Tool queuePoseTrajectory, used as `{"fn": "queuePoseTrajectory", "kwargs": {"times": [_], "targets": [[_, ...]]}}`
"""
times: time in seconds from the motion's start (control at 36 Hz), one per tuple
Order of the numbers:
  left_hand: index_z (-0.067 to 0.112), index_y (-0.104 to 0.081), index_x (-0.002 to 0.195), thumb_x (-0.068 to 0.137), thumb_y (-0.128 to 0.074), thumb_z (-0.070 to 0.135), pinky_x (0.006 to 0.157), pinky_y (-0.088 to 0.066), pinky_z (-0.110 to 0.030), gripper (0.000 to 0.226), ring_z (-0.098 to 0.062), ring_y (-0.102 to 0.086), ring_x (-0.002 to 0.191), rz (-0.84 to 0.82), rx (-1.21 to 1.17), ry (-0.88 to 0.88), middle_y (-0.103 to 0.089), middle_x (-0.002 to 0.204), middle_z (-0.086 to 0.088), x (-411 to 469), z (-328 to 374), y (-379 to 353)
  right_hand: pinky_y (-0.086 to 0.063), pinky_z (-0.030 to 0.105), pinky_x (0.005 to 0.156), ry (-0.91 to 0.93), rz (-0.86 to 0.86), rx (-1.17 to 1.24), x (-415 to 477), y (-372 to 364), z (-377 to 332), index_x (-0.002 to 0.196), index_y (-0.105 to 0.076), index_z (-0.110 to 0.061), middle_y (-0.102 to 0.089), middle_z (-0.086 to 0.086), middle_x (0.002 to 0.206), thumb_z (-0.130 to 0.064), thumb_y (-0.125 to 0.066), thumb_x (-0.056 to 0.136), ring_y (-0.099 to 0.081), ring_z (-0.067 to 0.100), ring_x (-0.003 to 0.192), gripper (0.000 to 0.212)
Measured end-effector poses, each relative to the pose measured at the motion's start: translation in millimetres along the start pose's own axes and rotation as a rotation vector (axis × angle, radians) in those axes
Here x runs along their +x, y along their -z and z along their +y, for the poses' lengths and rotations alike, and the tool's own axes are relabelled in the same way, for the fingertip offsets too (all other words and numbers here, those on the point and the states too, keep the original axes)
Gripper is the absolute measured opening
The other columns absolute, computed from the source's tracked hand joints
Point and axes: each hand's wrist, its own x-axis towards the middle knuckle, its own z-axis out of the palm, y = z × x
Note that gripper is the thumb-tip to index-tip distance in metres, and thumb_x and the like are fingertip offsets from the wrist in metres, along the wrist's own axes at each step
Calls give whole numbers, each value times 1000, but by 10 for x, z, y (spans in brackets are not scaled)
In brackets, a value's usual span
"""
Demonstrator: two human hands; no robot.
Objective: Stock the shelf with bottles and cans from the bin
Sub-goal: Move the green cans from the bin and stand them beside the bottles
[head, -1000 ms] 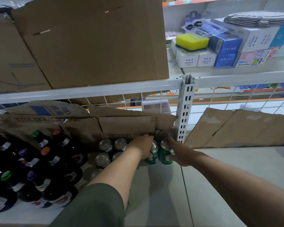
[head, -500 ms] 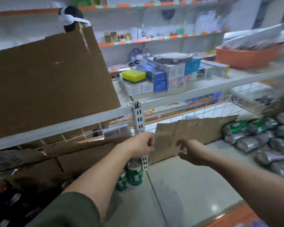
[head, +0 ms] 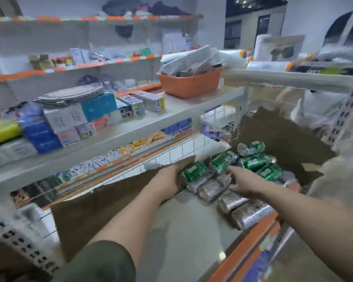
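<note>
Reaching | left hand [head: 168,179] against green can [head: 194,171] | right hand [head: 244,181] over silver can [head: 213,189] | grips unclear, blurred

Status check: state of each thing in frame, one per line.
Green and silver drink cans: lying on their sides, heaped.
Brown cardboard sheet: standing on edge.
Orange plastic basin: full of packets.
Left hand: at a green can; grip blurred.
Right hand: on silver cans; grip blurred.

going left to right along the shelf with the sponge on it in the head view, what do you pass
yellow sponge → blue boxes → teal box → orange basin
</note>
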Motion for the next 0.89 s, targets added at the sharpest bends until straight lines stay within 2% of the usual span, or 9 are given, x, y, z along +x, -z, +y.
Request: {"fn": "queuePoseTrajectory", "kwargs": {"times": [0.08, 0.22, 0.28, 0.33, 0.44, 0.58, 0.72, 0.81, 0.89], "targets": [[41, -29, 155, 77, -78, 33, 99, -49, -29, 92, -19, -60, 121, -104, -54, 73, -57, 140, 6, 509, 106, -269, -51, 36, 91, -10, -9, -44, 291, 77, 372, 138, -43, -23, -55, 6, 136, -19, -58, 82, -58, 26, 117, 58], [35, -17, 161, 83, -78, 27, 113, -42, -43, 100, -29, -39, 145, -102, 62, 207, -31, 164, -5, 1059, 258, -538, -45, 38, 101, 24, -39, -135, 713, 238, 587, 153, -28, -17, -45, 12, 149, -18, -58, 85, -49, 29, 131, 74], [38, -13, 162, 85, -78, 24, 115, -39, -48, 102, -31, -32, 149, -108, 77, 242, -26, 166, -7, 1229, 264, -606, -48, 41, 99, 23, -76, -142, 888, 253, 637, 153, -26, -18, -48, 14, 145, -15, -57, 84, -52, 33, 127, 76], [35, -19, 161, 88, -74, 21, 110, -44, -51, 93, -35, -39, 144, -115, 77, 288, -33, 161, -11, 1370, 235, -704, -47, 45, 102, 42, -104, -133, 1066, 197, 718, 151, -28, -20, -46, 14, 146, -16, -58, 84, -49, 34, 129, 73], [27, -43, 146, 88, -74, 26, 101, -49, -52, 66, -38, -51, 128, -29, 118, 312, -45, 140, -8, 1477, 147, -834, -30, 44, 115, 147, -132, -149, 1405, 44, 784, 146, -31, -21, -35, 4, 154, -8, -61, 83, -32, 26, 142, 71], [25, -44, 146, 79, -85, 39, 104, -46, -54, 80, -40, -41, 132, -20, 124, 342, -47, 142, -8, 1514, 28, -941, -10, 44, 122, 232, -185, -246, 1663, -131, 765, 157, -17, -25, -18, -1, 163, -2, -60, 84, -10, 24, 151, 87], [23, -48, 143, 79, -83, 49, 97, -43, -46, 77, -38, -40, 127, 4, 210, 344, -52, 136, -9, 1587, 8, -1029, -8, 46, 121, 307, -84, -329, 1787, -281, 802, 155, -20, -29, -20, 5, 161, -9, -61, 90, -13, 30, 149, 80], [22, -49, 141, 81, -81, 44, 105, -41, -52, 72, -42, -39, 130, -18, 174, 375, -47, 137, -13, 1609, 56, -1030, -2, 56, 120, 288, -49, -380, 1817, -388, 833, 155, -15, -29, -15, 6, 163, -8, -58, 92, -4, 32, 151, 79], [23, -60, 125, 83, -75, 31, 101, -47, -52, 45, -39, -50, 121, -12, 16, 384, -50, 129, -15, 1577, 109, -1004, 4, 70, 112, 255, -47, -430, 1776, -391, 797, 156, -4, -31, -8, 5, 165, -16, -56, 97, 4, 34, 152, 80]]}}
